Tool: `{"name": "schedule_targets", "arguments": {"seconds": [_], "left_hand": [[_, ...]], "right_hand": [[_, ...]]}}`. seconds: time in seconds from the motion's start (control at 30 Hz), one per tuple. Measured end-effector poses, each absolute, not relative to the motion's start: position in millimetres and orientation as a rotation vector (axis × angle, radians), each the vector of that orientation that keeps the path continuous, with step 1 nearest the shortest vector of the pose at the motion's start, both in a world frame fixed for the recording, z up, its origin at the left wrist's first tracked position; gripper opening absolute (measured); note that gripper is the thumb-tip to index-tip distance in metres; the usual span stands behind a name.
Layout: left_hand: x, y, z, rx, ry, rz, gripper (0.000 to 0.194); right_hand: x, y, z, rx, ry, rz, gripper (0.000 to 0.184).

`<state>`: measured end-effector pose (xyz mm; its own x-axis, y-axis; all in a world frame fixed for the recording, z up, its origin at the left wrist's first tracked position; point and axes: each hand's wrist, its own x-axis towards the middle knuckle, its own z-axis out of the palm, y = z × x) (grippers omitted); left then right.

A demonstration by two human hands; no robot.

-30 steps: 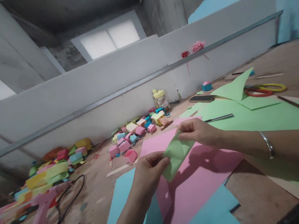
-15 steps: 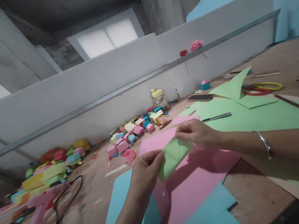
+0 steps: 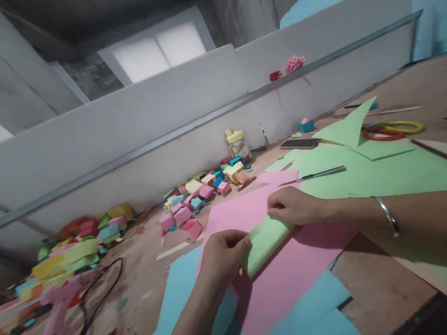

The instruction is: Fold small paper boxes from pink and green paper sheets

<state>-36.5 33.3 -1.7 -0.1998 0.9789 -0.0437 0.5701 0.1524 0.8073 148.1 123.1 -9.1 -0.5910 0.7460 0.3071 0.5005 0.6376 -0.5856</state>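
A small green paper [image 3: 264, 242], folded into a narrow strip, lies on a large pink sheet [image 3: 295, 270]. My left hand [image 3: 223, 253] pinches its near-left end with closed fingers. My right hand [image 3: 295, 207], a silver bangle on its wrist, pinches the far-right end and presses it down onto the pink sheet. Light blue sheets [image 3: 180, 296] lie under the pink one on the brown table.
Large green sheets [image 3: 384, 174] with a metal blade tool [image 3: 318, 174] lie to the right. Behind are a phone [image 3: 298, 143], red and yellow rings [image 3: 394, 130] and a jar [image 3: 238, 145]. Several small folded paper boxes [image 3: 195, 201] pile by the white wall; a pink glue gun [image 3: 59, 307] with cable lies left.
The green paper has gone from a held-up, partly open fold to a narrower strip lowered onto the pink sheet. Both hands came down with it.
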Motion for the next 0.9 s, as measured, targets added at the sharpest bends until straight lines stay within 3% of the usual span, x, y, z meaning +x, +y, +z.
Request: {"name": "schedule_targets", "arguments": {"seconds": [0.13, 0.57, 0.9], "left_hand": [[-39.7, 36.3, -3.6, 1.607, 1.928, 0.766, 0.005], [-43.7, 34.6, -2.1, 1.694, 1.908, 0.628, 0.013], [-44.8, 34.5, 4.1, 2.162, 1.802, 0.623, 0.055]], "right_hand": [[147.2, 122.3, -14.1, -1.029, -2.403, 0.464, 0.015], [143.3, 121.2, -15.6, -1.151, -2.529, 0.233, 0.014], [142.6, 120.7, -13.4, -1.113, -2.613, 0.182, 0.016]]}}
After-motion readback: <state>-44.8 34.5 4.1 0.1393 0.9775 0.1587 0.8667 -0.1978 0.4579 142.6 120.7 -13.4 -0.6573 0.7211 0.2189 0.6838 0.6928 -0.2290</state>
